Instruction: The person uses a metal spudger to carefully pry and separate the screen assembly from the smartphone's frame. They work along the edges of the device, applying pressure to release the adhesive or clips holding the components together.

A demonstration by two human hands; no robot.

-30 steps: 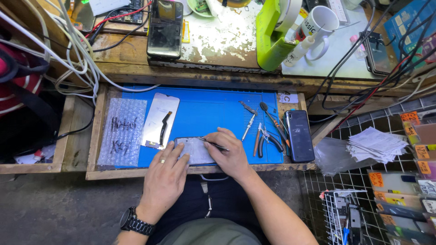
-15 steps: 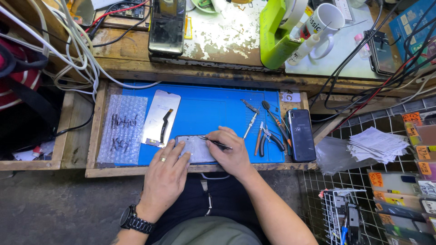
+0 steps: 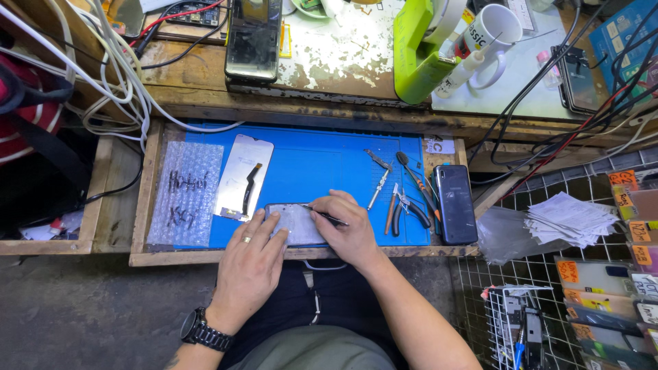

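An opened phone body (image 3: 296, 222) lies at the front edge of the blue work mat (image 3: 322, 161). My left hand (image 3: 250, 264), with a ring and a black wristwatch, rests flat on the phone's left end and steadies it. My right hand (image 3: 353, 233) grips a thin dark tool (image 3: 323, 215) whose tip touches the phone's upper edge. A detached screen panel (image 3: 241, 177) with a black ribbon cable lies on the mat to the left of the phone.
A bubble-wrap sheet (image 3: 186, 192) covers the mat's left side. Tweezers (image 3: 377, 179), pliers (image 3: 404, 205) and a dark phone (image 3: 455, 203) lie to the right. Behind are another phone (image 3: 252, 40), a green holder (image 3: 419, 55), a white mug (image 3: 492, 34) and white cables (image 3: 110, 75).
Both hands stay on the phone body. The tool in my right hand has barely shifted. The view has tilted slightly.
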